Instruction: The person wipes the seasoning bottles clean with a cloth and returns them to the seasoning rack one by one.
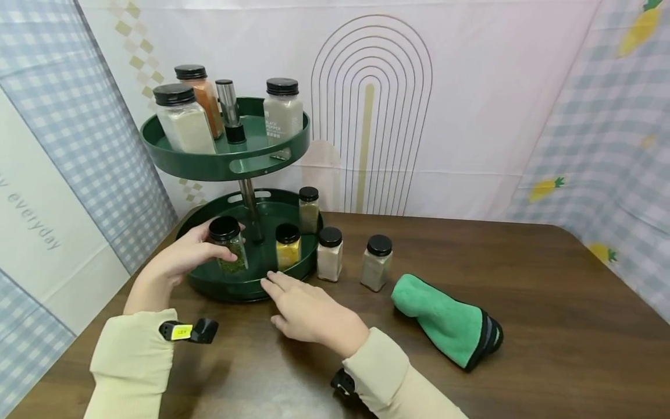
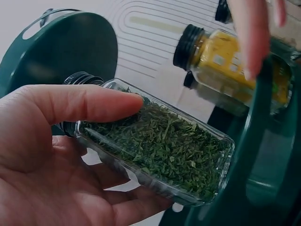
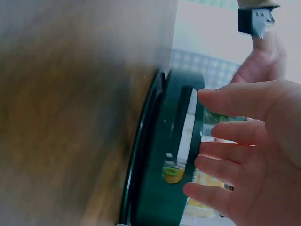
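My left hand (image 1: 183,251) grips a clear spice jar of dried green herbs (image 2: 160,146), black lid up, over the left part of the lower tier of a green two-tier turntable rack (image 1: 230,289). In the left wrist view the thumb lies along one side of the jar and fingers support the other. My right hand (image 1: 309,308) has its fingers extended, fingertips right at the lower tier's front rim. The right wrist view shows them beside the slotted handle opening (image 3: 183,136). A jar of yellow spice (image 1: 288,254) stands on the lower tier, just behind the right fingertips.
Another small jar (image 1: 309,212) stands at the lower tier's back right. Two jars, one pale (image 1: 330,256) and one greyish (image 1: 376,265), stand on the table right of the rack. A folded green cloth (image 1: 445,317) lies farther right. Larger jars (image 1: 185,125) and a silver grinder (image 1: 228,107) occupy the upper tier.
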A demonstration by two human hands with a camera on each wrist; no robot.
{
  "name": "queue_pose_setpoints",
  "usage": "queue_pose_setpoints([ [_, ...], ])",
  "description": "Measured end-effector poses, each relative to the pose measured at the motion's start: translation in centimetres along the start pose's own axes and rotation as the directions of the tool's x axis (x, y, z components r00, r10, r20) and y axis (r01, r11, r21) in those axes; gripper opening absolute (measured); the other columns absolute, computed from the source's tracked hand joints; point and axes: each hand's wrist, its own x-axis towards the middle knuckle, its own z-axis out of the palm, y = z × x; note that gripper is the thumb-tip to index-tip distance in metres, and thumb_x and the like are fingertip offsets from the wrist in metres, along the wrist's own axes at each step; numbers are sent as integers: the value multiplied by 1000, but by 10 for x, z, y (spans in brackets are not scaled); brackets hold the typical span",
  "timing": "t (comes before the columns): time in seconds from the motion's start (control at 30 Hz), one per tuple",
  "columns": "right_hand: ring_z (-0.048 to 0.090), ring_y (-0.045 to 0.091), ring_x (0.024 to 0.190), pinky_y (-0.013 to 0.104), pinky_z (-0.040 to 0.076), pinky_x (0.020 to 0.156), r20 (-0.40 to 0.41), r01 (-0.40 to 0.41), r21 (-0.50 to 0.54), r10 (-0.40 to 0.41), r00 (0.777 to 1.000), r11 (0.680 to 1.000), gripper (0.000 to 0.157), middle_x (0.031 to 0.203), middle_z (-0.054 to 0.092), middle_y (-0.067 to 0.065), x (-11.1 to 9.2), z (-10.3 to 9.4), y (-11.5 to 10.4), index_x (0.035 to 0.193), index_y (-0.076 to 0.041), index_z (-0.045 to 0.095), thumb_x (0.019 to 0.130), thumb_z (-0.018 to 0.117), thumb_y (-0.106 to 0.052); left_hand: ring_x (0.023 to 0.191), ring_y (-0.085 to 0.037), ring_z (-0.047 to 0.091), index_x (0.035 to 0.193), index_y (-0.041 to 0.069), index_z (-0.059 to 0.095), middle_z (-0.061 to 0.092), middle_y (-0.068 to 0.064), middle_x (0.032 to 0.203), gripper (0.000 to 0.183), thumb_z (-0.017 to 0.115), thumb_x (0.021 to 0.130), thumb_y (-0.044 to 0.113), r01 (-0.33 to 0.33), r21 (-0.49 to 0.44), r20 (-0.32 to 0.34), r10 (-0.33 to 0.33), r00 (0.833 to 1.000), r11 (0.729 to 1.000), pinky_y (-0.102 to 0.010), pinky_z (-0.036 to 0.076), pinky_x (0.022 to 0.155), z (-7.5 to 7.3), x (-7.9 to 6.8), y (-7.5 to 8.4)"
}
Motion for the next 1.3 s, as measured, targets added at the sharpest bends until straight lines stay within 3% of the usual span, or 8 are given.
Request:
queue_pose_setpoints([
  [0.23, 27, 24, 140, 36, 30, 112, 10, -132, -48, 132, 991, 990, 61, 151, 29, 8, 0, -2, 7, 145, -12, 31, 93, 56, -30, 128, -33, 34, 136, -1, 37, 37, -23, 141, 65, 66, 79, 6, -10, 24, 51, 9, 999, 1000, -50, 33, 101, 7, 8, -13],
  [0.5, 24, 20, 141, 37, 29, 112, 1, -31, -14, 31, 1000, 999, 61, 152, 27, 6, 1, 4, 4, 146, -12, 28, 93, 55, -27, 128, -35, 34, 135, 0, 37, 37, -21, 140, 65, 68, 79, 11, 8, 65, 94, -15, 996, 998, -54, 33, 102, 14, 13, -25],
  [0.8, 32, 19, 137, 37, 34, 109, -39, -100, -78, 97, 995, 992, 59, 146, 36, 8, 2, 3, 15, 143, -9, 35, 92, 57, -27, 131, -36, 33, 138, 2, 33, 36, -21, 143, 71, 70, 81, 19, 33, 102, 138, -47, 989, 994, -56, 30, 105, 29, 21, -26],
  [1.0, 31, 20, 137, 36, 32, 110, -21, -177, -36, 176, 984, 984, 58, 147, 33, 9, 4, -1, 29, 141, -6, 35, 92, 58, -27, 133, -36, 26, 145, 1, 12, 24, -22, 147, 91, 67, 83, 39, 56, 172, 150, -82, 985, 983, -56, 29, 106, 43, 25, -22],
  [1.2, 22, 22, 141, 38, 29, 112, 36, -205, 18, 204, 978, 979, 65, 154, 20, 10, 2, -2, 36, 145, -5, 27, 92, 57, -28, 142, -38, 0, 145, -2, -11, -6, -22, 154, 109, 60, 84, 53, 124, 234, 168, -165, 972, 964, -57, 12, 112, 52, 28, -19],
  [1.3, 18, 20, 142, 39, 30, 111, 96, -207, 57, 201, 975, 977, 67, 156, 13, 8, -2, -6, 37, 147, -7, 23, 93, 56, -29, 141, -39, -2, 144, -3, -14, -11, -23, 153, 111, 59, 84, 55, 138, 267, 178, -189, 966, 954, -57, 11, 112, 51, 26, -17],
])
